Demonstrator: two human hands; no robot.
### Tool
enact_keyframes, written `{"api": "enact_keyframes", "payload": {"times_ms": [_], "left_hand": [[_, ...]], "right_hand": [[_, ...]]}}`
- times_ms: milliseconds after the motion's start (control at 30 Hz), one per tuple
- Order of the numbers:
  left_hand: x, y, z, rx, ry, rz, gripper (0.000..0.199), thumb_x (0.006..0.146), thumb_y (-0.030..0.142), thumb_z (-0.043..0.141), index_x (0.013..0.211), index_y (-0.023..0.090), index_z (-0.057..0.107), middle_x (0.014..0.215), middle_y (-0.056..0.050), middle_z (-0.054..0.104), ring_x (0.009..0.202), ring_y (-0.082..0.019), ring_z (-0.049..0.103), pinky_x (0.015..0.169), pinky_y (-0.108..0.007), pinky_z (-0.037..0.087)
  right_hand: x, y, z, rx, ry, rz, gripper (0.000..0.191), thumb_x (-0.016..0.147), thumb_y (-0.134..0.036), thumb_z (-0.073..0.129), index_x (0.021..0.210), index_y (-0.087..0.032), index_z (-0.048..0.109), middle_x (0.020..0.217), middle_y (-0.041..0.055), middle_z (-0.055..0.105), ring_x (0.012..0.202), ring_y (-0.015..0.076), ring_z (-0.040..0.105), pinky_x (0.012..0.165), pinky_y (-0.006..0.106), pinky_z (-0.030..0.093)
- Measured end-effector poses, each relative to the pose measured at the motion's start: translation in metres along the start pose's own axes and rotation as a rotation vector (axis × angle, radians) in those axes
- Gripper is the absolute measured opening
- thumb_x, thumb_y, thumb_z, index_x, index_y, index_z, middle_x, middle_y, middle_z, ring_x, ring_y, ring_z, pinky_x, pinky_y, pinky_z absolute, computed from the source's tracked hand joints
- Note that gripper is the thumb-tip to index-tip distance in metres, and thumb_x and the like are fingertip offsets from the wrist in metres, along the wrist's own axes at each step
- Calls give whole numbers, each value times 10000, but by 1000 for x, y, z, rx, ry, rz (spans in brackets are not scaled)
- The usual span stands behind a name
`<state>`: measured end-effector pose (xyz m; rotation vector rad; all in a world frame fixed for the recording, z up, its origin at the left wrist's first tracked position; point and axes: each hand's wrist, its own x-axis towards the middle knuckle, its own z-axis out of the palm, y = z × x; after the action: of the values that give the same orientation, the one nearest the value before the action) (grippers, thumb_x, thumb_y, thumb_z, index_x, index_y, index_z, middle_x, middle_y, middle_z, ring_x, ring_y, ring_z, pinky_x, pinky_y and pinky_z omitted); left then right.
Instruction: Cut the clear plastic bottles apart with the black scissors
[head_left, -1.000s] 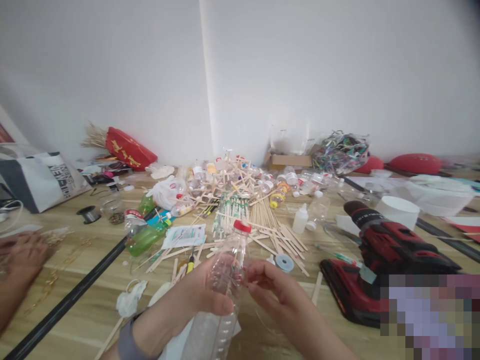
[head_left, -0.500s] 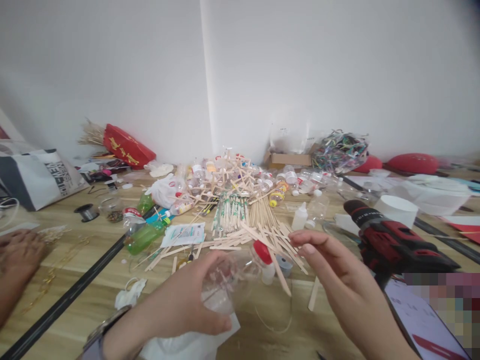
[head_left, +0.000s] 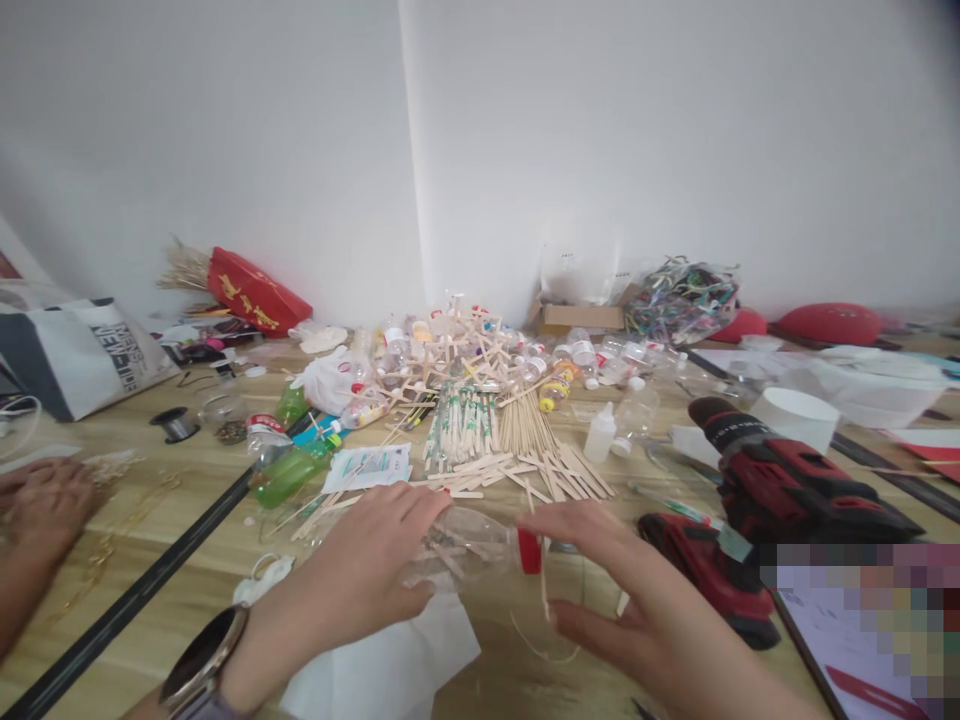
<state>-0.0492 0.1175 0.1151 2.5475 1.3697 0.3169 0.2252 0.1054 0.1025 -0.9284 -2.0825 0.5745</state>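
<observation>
My left hand (head_left: 367, 555) is wrapped around a clear plastic bottle (head_left: 480, 538) lying sideways above the table. Its red cap (head_left: 529, 553) points right, and wooden pieces show through the bottle's wall. A flat wooden craft stick (head_left: 545, 580) stands across the cap's outer face, seen nearly edge-on. My right hand (head_left: 630, 570) spans this stick, forefinger by its upper part and thumb at its lower end. A thin pale loop of cord (head_left: 551, 660) shows beneath the cap. White paper (head_left: 382, 650) lies below my left hand.
Several craft sticks (head_left: 480, 425) and plastic bottles are heaped ahead. A red-and-black power drill (head_left: 787, 470) stands at right, beside a screen (head_left: 832, 640). Another person's hand (head_left: 49, 505) rests at far left. A black strip (head_left: 142, 590) crosses the left side.
The bottle has swung from tilted to nearly level, its cap turned right. My right hand has moved left and down, closing on the stick at the cap.
</observation>
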Motion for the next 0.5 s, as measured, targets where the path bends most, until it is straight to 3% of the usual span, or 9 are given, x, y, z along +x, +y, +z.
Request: {"api": "enact_keyframes", "payload": {"times_ms": [100,233,367,500], "left_hand": [[3,3,0,12,-33,10,665,685,120,632,1338,216,554,1352,-138,632,1252,-369,551,1036,-516,421],[12,0,2,23,-4,47,688,741,173,720,1394,235,512,1352,-122,637,1244,-363,552,1053,-532,411],[17,-9,7,96,216,6,908,746,398,837,1507,190,387,1491,-202,523,1387,-419,418,1137,-613,306],[9,-13,21,72,448,-49,871,821,606,693,1495,136,405,1521,-240,476,1440,-444,341,1180,-639,229]], "right_hand": [[-2,4,7,-172,-4,-111,392,827,-135,635,1183,-280,708,1079,82,720,989,264,672,836,397,550],[-4,9,16,-347,122,-272,357,879,-97,553,1182,-237,681,996,81,725,896,237,674,759,356,527],[1,16,20,-403,238,-284,330,897,-109,572,1188,-236,663,976,66,721,879,232,663,760,354,501],[17,26,21,-439,306,-201,283,913,-144,559,1161,-236,659,973,65,719,889,246,660,776,370,473]]}}
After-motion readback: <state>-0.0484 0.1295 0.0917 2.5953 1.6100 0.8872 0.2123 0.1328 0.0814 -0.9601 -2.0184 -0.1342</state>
